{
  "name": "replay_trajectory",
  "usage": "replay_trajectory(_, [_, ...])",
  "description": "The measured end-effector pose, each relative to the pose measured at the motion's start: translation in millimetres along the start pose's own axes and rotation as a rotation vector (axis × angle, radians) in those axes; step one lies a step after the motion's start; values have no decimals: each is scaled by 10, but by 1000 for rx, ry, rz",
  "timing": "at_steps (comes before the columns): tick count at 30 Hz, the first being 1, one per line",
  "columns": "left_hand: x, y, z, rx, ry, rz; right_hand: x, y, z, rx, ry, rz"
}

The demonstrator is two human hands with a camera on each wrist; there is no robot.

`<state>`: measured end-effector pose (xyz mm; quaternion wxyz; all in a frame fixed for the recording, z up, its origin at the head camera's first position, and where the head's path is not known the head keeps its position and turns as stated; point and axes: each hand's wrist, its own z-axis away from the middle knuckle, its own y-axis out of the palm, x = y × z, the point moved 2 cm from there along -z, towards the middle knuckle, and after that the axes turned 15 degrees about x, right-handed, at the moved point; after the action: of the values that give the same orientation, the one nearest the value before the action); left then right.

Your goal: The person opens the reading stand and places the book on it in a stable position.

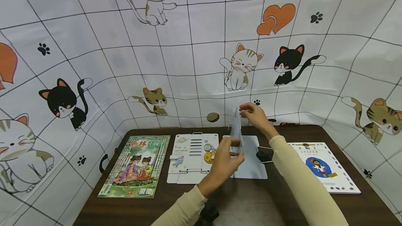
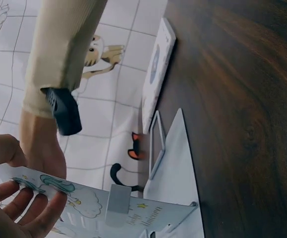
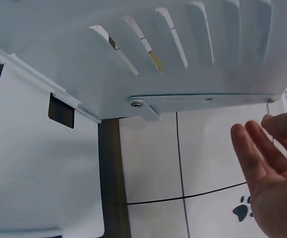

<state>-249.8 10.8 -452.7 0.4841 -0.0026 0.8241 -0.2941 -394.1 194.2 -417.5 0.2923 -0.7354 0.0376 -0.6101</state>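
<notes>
A pale blue-grey metal book stand is unfolded, its base plate point(image 1: 253, 163) flat on the table and its slotted panel point(image 3: 183, 74) standing upright. The panel's front carries a unicorn print and a small grey clip point(image 2: 117, 206). My left hand point(image 1: 224, 161) grips the panel's near edge, thumb on one side and fingers point(image 2: 49, 213) on the other. Behind the panel, my right hand point(image 1: 255, 116) is at its upper far corner. In the right wrist view, its fingertips pinch a thin wire point(image 3: 268, 108) running from that corner. Part of the wire is hidden by the fingers.
Left of the stand, a second book stand point(image 1: 182, 149) marked "Tiny universe" lies folded flat. A green illustrated magazine point(image 1: 135, 170) lies farther left. At the right is a white book point(image 1: 337, 173). A cat-print cloth point(image 1: 204, 62) hangs behind the dark wooden table point(image 1: 179, 198).
</notes>
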Motion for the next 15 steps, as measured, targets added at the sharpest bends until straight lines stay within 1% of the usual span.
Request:
replay_trajectory(6, [8,-13,22,-11,17,-16,1,60,-104,112,-62,-51])
replay_trajectory(9, [7,-22,24,-12,9,3,14,85,-122,144,-90,-86])
replay_trajectory(11, [12,-26,24,-10,0,25,6,85,-122,131,-98,-106])
replay_trajectory(15, [40,-34,24,-12,-7,62,-39,42,-87,68,-91,-93])
